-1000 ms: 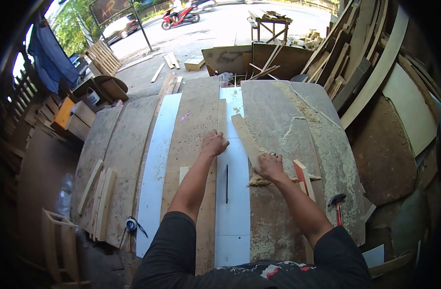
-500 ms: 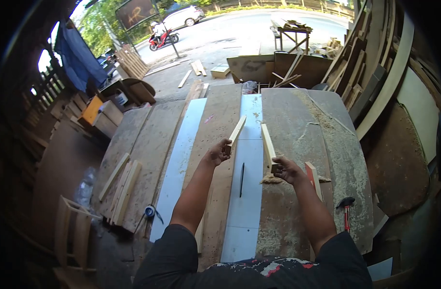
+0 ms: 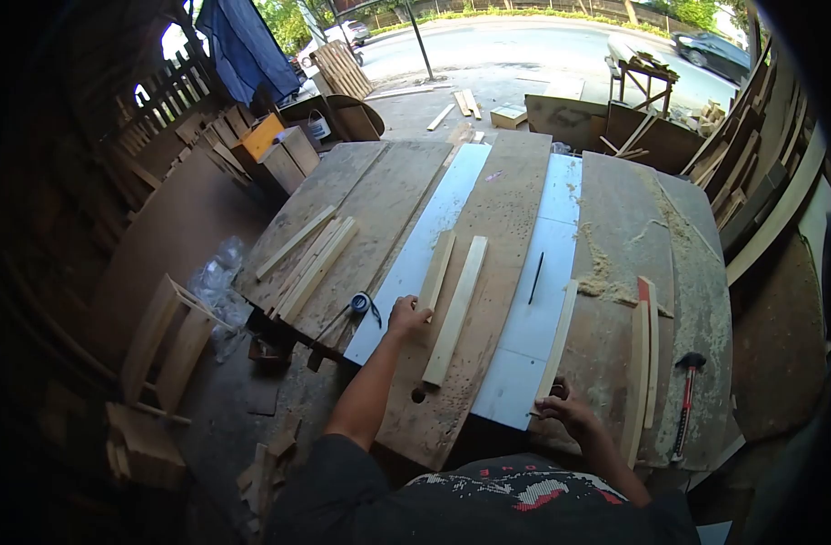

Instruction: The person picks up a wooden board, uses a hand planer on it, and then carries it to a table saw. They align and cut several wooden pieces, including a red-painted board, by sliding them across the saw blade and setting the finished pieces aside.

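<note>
Fingers of your left hand [image 3: 408,316] curl closed around the near end of the left strip [image 3: 437,268], which points to one o'clock over the brown board [image 3: 506,218]; those of your right hand [image 3: 572,414] bend half-open at the near end of the right strip [image 3: 560,336], how firmly gripped I cannot tell, with a hammer [image 3: 686,404] at three o'clock

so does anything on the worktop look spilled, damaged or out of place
Yes: loose, pale wood shavings lie scattered over the right side of the worn brown wooden worktop, like an unswept spill. A dark round spot, perhaps a hole, also marks the surface just off the near end of a pale, straight wooden strip.
</note>
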Action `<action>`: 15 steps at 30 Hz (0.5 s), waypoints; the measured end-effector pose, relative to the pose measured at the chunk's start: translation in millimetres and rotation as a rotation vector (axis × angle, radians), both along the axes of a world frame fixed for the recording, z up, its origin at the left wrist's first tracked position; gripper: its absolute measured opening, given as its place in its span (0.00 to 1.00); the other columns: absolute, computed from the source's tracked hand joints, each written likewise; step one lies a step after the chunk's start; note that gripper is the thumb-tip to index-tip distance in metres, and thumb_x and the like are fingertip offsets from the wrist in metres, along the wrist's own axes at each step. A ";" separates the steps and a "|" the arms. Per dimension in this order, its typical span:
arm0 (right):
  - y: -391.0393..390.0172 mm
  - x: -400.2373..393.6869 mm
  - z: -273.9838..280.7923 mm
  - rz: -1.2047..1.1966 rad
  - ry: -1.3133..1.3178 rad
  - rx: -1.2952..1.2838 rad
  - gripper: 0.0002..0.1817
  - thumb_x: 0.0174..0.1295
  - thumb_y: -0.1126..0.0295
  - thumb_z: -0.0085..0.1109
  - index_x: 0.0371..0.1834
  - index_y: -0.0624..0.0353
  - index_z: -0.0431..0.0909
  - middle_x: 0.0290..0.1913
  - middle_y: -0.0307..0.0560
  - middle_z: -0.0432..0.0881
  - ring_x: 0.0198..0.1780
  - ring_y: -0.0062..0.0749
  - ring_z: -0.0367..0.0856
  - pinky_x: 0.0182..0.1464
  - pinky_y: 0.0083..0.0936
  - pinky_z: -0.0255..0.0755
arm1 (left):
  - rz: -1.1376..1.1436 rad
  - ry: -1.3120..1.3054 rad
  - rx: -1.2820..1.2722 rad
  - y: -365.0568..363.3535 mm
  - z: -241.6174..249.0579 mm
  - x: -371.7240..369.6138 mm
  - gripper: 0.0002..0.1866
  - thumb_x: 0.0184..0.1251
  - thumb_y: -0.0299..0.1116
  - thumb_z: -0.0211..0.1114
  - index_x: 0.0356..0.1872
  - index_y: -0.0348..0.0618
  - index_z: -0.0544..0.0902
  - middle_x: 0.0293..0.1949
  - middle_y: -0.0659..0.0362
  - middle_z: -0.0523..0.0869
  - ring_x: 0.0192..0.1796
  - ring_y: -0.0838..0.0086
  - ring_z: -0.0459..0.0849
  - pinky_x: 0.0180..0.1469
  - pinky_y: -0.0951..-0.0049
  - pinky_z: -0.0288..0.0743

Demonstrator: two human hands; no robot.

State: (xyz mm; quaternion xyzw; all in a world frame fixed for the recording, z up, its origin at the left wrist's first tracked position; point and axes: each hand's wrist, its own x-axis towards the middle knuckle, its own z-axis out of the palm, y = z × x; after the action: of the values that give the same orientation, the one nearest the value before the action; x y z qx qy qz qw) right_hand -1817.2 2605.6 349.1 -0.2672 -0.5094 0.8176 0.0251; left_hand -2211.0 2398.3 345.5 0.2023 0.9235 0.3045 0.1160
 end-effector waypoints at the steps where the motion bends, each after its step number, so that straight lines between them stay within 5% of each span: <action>1: -19.6 8.2 -3.7 0.006 -0.049 0.014 0.37 0.50 0.71 0.76 0.60 0.63 0.63 0.47 0.51 0.79 0.43 0.32 0.84 0.38 0.26 0.81 | -0.004 0.078 -0.092 -6.0 -7.0 6.0 0.36 0.51 0.47 0.74 0.59 0.35 0.77 0.56 0.47 0.79 0.55 0.59 0.81 0.57 0.63 0.76; 2: -36.1 8.8 -13.8 0.005 -0.097 0.087 0.39 0.47 0.70 0.80 0.58 0.64 0.63 0.45 0.52 0.79 0.41 0.33 0.84 0.33 0.26 0.81 | 0.023 0.058 -0.143 -8.6 -3.7 14.9 0.40 0.54 0.50 0.72 0.65 0.38 0.72 0.65 0.47 0.69 0.65 0.55 0.71 0.65 0.58 0.69; 6: -97.0 18.2 -47.4 0.021 -0.247 0.359 0.41 0.46 0.61 0.82 0.55 0.66 0.62 0.43 0.53 0.79 0.42 0.32 0.83 0.27 0.26 0.79 | -0.134 0.274 0.016 -22.8 15.4 63.2 0.36 0.59 0.46 0.68 0.67 0.39 0.70 0.66 0.47 0.70 0.68 0.53 0.67 0.70 0.54 0.62; 9: -132.4 13.3 -31.0 0.102 -0.349 0.844 0.44 0.47 0.54 0.78 0.58 0.68 0.61 0.50 0.63 0.77 0.53 0.52 0.81 0.50 0.39 0.77 | -0.510 0.352 0.101 -30.8 24.1 115.6 0.37 0.57 0.44 0.70 0.66 0.38 0.71 0.64 0.45 0.71 0.67 0.53 0.68 0.69 0.55 0.63; 12: -156.1 -3.4 -3.0 0.076 -0.317 0.860 0.48 0.47 0.52 0.76 0.63 0.69 0.60 0.56 0.67 0.73 0.58 0.62 0.75 0.62 0.42 0.70 | -0.918 0.202 -0.124 -40.5 37.2 172.1 0.46 0.53 0.46 0.71 0.72 0.41 0.62 0.74 0.48 0.61 0.76 0.52 0.56 0.75 0.47 0.49; 15: -164.3 -15.6 -24.9 0.133 -0.234 1.104 0.53 0.46 0.56 0.77 0.70 0.68 0.55 0.61 0.66 0.68 0.59 0.62 0.74 0.59 0.44 0.72 | -1.161 0.215 -0.361 -53.9 28.3 207.9 0.54 0.49 0.50 0.72 0.76 0.43 0.54 0.79 0.52 0.50 0.81 0.55 0.44 0.76 0.38 0.36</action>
State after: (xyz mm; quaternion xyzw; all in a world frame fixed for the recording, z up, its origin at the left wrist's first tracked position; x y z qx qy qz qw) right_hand -1832.8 2441.3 324.2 -0.2708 -0.8764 0.3947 0.0528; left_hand -2003.2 2344.4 373.7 0.6788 0.7061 0.0083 0.2015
